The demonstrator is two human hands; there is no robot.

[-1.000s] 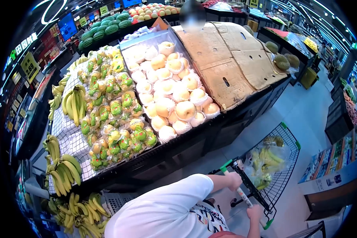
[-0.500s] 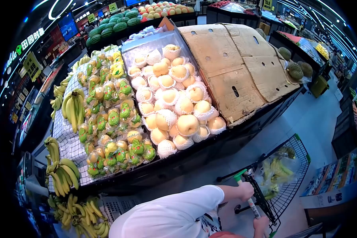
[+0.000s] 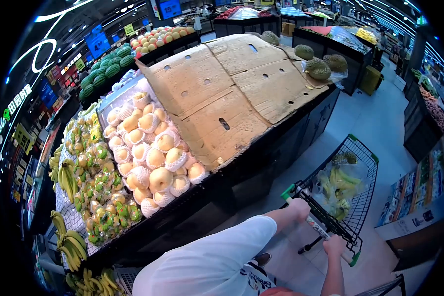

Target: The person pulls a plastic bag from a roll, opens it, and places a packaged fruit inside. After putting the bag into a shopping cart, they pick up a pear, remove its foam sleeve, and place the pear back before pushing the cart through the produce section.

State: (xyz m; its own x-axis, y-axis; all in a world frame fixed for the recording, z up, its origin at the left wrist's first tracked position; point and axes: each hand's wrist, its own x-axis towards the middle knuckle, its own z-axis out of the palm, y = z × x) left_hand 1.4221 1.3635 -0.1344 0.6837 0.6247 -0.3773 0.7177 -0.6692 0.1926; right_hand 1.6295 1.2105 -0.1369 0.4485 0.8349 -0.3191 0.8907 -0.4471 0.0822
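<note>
My left hand [image 3: 298, 210] is wrapped round the far end of the shopping cart handle [image 3: 316, 226], near its green end piece. Closer to the other green end, my right hand [image 3: 335, 245] also grips this light-coloured bar. Ahead of both hands is the black wire basket of the shopping cart [image 3: 361, 207]. In it lie bananas in a clear plastic bag [image 3: 344, 177], with a spiky durian [image 3: 344, 158] at the far end. My left arm comes out of a white sleeve [image 3: 222, 244].
Left of the cart runs a dark display stand [image 3: 261, 190] with pears [image 3: 155, 158] in foam nets, bagged fruit [image 3: 106, 204], bananas [image 3: 74, 246] and flat cardboard [image 3: 232, 98]. Durians [image 3: 318, 70] sit at its far corner. A boxed display [image 3: 414, 197] stands right. Pale floor [image 3: 375, 118] stretches ahead.
The view has shifted forward and right along the stand: pears and cardboard now sit further left, and more durians show. Both hands stay on the cart handle, and more of my right forearm shows.
</note>
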